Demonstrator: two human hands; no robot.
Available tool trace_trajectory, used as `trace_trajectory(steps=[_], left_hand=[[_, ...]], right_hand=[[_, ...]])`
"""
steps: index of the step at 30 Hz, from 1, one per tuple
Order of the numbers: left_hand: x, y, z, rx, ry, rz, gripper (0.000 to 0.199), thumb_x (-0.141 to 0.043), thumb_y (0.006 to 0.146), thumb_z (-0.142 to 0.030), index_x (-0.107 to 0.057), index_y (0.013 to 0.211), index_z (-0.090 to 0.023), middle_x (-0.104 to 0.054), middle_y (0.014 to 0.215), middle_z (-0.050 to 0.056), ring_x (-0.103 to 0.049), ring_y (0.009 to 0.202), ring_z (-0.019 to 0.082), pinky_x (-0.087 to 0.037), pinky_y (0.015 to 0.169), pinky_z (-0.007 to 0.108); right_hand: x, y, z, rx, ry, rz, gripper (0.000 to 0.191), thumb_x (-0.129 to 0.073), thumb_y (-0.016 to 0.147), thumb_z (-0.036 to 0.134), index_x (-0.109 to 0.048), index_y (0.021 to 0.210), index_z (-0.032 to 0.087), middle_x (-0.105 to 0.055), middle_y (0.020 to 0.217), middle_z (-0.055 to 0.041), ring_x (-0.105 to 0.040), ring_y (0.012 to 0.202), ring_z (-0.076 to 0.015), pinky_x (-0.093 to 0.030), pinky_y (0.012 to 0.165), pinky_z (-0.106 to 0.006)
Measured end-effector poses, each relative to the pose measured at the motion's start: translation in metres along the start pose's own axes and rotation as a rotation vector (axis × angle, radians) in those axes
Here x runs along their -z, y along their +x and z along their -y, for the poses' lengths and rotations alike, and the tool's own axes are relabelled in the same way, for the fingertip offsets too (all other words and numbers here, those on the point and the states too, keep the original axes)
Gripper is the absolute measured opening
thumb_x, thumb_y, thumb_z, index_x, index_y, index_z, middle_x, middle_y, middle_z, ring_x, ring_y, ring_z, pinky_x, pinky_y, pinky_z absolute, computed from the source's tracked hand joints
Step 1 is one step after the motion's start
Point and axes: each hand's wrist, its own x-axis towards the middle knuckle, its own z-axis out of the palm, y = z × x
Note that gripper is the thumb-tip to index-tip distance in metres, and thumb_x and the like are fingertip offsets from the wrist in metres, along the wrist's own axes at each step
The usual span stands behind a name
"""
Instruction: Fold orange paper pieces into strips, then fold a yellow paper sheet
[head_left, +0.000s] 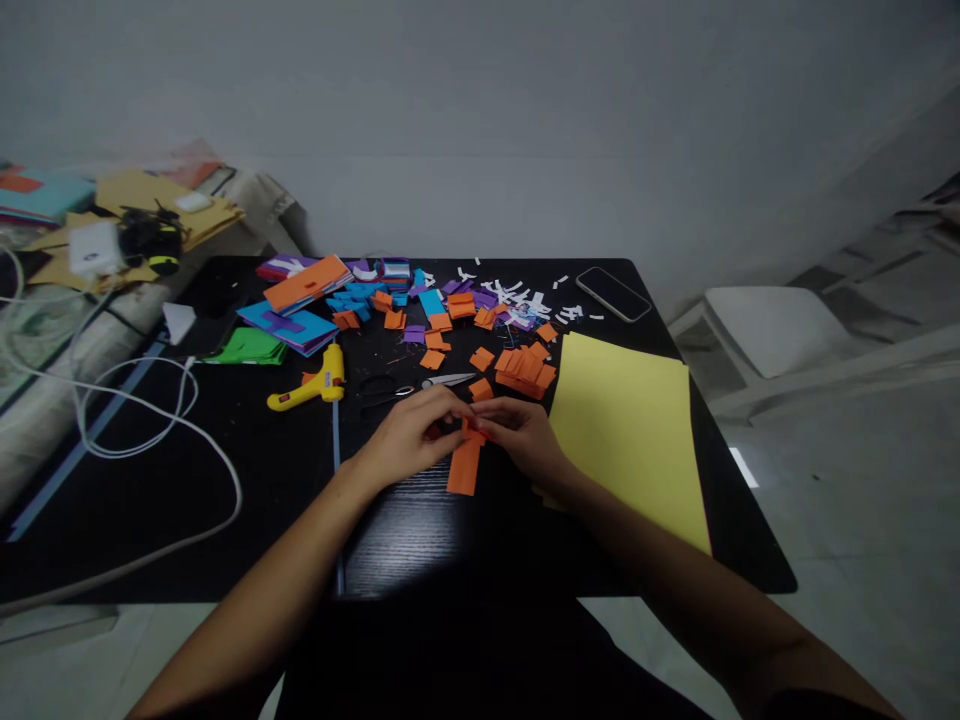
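Note:
Between both hands is a strip of orange paper [465, 468], its longer end hanging down toward me. My left hand [416, 430] pinches its upper part from the left. From the right, my right hand [523, 435] grips the same paper, fingertips almost meeting the left ones. Fingers cover the top of the strip, so any fold there is hard to make out. Just beyond the hands lie scissors [450, 380] with dark handles, and a stack of small folded orange papers [525, 372]. A yellow glue gun [315, 382] rests left of the scissors.
Yellow paper sheets [626, 430] lie under my right forearm. Orange, purple and blue paper pieces and white scraps [525, 300] are scattered at the back, near a phone [613, 294]. A white cable [217, 455] loops across the left side. A white stool [772, 330] stands right.

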Motion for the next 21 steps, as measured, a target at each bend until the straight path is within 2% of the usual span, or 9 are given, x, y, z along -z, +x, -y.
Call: trace_trajectory(steps=[10, 21], left_hand=[[-0.0004, 0.0015, 0.0014, -0.060, 0.030, -0.066, 0.013, -0.068, 0.094, -0.023, -0.068, 0.107, -0.020, -0.067, 0.093, 0.004, -0.063, 0.081, 0.016, -0.052, 0.073, 0.028], [-0.0013, 0.0000, 0.0039, 0.011, 0.045, -0.054, 0.012, -0.070, 0.092, -0.024, -0.069, 0.104, -0.020, -0.072, 0.086, 0.001, -0.067, 0.072, 0.014, -0.054, 0.068, 0.023]], right_hand=[[-0.0019, -0.0008, 0.0020, 0.004, 0.010, -0.027, 0.026, -0.087, 0.071, 0.037, -0.081, 0.092, 0.025, -0.082, 0.095, -0.0029, -0.077, 0.093, -0.0234, -0.059, 0.094, -0.042], [-0.0036, -0.0025, 0.0057, -0.006, -0.002, -0.044, 0.025, -0.087, 0.071, 0.040, -0.080, 0.089, 0.024, -0.082, 0.092, -0.0031, -0.077, 0.090, -0.0236, -0.059, 0.092, -0.042]])
